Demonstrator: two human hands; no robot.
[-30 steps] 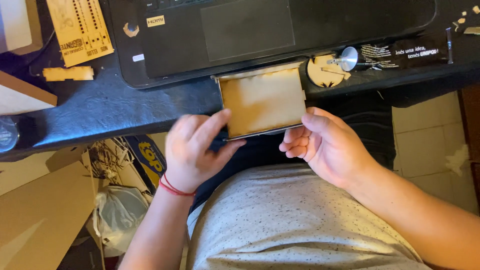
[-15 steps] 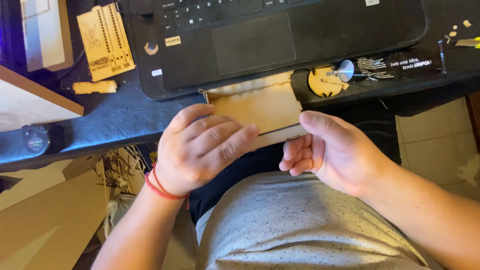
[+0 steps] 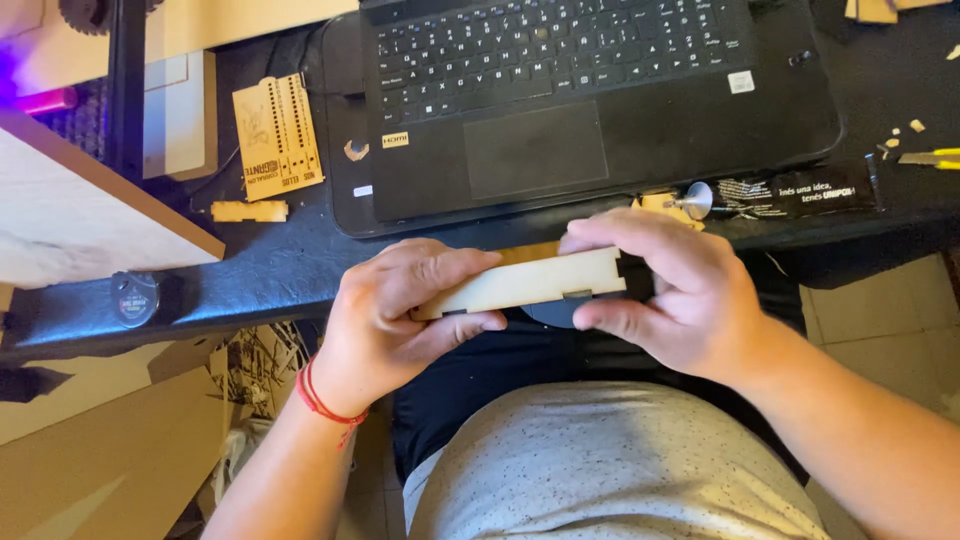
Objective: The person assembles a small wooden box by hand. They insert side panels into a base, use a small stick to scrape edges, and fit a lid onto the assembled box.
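Clearly both hands, left hand [image 3: 395,320] and right hand [image 3: 670,290], pinch the notched wooden panel [image 3: 535,283] edge-on near the laptop [image 3: 590,100]; uneven squeezing could snap its thin tabs.

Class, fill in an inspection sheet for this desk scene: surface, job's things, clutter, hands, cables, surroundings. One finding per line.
Surface: dark desk, mostly covered.
Job's things: pale wooden panel with notched edges, held edge-on above the lap.
Clutter: black laptop; wooden card with cut slots; small wooden strip; wood scraps; round disc.
Hands: left hand grips the panel's left end; right hand grips its right end.
Cables: nothing seen.
Surroundings: tiled floor; cardboard lower left; wooden board at left.
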